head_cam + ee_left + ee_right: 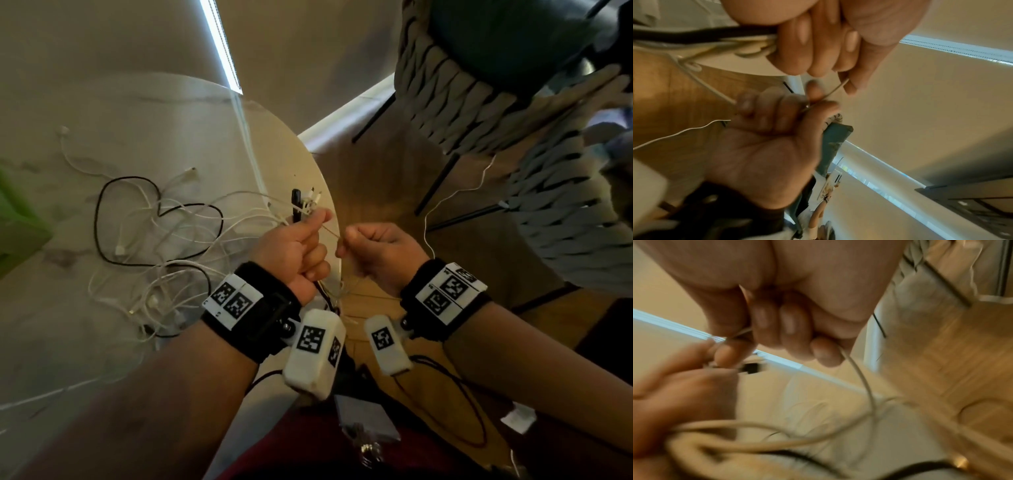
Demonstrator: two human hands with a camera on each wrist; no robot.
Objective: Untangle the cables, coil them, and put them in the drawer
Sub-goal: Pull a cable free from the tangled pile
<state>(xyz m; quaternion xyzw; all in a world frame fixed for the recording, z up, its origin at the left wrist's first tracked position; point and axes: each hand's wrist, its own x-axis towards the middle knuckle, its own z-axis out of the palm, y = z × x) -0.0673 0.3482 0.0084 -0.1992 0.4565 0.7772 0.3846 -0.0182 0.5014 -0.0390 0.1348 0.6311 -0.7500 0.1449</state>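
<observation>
Untangling stage, with 2 hands working at the rim of the round table (102, 113); the left hand (294, 253) is closed in a fist around a bundle of cable ends, 1 black plug (296, 205) and several white plugs (313, 198) standing up out of it, while its thumb and forefinger pinch a thin white cable (330, 233); the right hand (380, 253) is likewise closed, pinching the same strand just beside the left, so that a short taut span runs between the 2 fists; from the right fist the strand trails away over the wooden floor (376, 178) toward the woven chair (479, 113). The step appears best done by keeping the bundle firmly anchored in the left fist and drawing the single strand out with the right in short, even pulls along its own line; a jerk would probably tighten any knot hidden below the fists, where a small snarl of white wire (342, 291) hangs, too fine to read clearly; sliding the pinch along the strand should expose crossings before they lock. The remaining tangle of cables (161, 240), 1 black loop among many white ones, lies on the table to the left of the left hand and well apart from the right; some strands run from it up into the left fist; no drawer shows in any view, and no cable looks coiled yet, so the task is judged at an early stage.
</observation>
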